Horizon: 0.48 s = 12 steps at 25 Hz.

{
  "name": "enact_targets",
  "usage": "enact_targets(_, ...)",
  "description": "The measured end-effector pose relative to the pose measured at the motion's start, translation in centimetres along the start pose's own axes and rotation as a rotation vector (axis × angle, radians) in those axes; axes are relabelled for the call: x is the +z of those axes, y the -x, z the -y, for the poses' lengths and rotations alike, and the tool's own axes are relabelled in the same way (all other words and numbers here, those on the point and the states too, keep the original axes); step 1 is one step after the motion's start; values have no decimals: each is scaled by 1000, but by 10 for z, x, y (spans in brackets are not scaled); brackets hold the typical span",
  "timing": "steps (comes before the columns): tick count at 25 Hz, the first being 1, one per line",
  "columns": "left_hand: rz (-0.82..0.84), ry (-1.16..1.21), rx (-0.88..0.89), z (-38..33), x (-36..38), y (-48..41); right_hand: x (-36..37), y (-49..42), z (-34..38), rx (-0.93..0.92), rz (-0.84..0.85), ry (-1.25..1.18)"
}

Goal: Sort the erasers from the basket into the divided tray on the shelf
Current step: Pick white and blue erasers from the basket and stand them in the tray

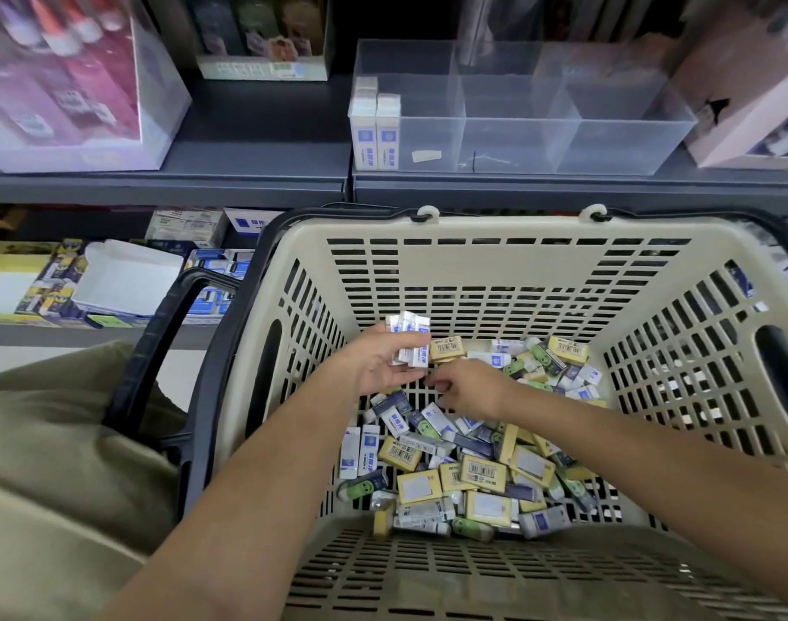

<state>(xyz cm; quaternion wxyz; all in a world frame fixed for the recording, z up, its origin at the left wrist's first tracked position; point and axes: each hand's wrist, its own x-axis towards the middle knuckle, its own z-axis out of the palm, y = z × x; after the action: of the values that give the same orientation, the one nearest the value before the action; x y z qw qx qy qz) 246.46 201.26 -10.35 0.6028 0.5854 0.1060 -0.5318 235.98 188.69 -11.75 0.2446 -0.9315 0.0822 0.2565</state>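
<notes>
Currently, from the head view, your left hand (378, 365) is raised over the far side of the beige slotted plastic basket (508, 266), fingers curled round a small stack of white erasers with blue labels (410, 338). Your right hand (468, 389) sits just beside it, lower down, with its fingers bent towards the left hand and over the heap; whether it is holding anything cannot be told from here. A tan eraser with a barcode (447, 349) lies right against the held stack.

Below your forearms, the loose pile of white, yellow and green erasers (473, 468) covers the basket floor. One black basket handle (159, 351) hangs down on the left.

Up on the dark grey shelf (258, 127) stands the clear plastic divided tray (517, 141). Its leftmost compartment holds a few white erasers standing upright (376, 127) against the left wall.
</notes>
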Motion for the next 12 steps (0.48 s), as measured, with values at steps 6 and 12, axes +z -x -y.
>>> enact_targets(6,10,5,38,-1,5,-1,6,2,1,-83,100,87)
enact_targets(12,-39,-7,58,-7,13,6,-43,31,-10,45,-337,-248)
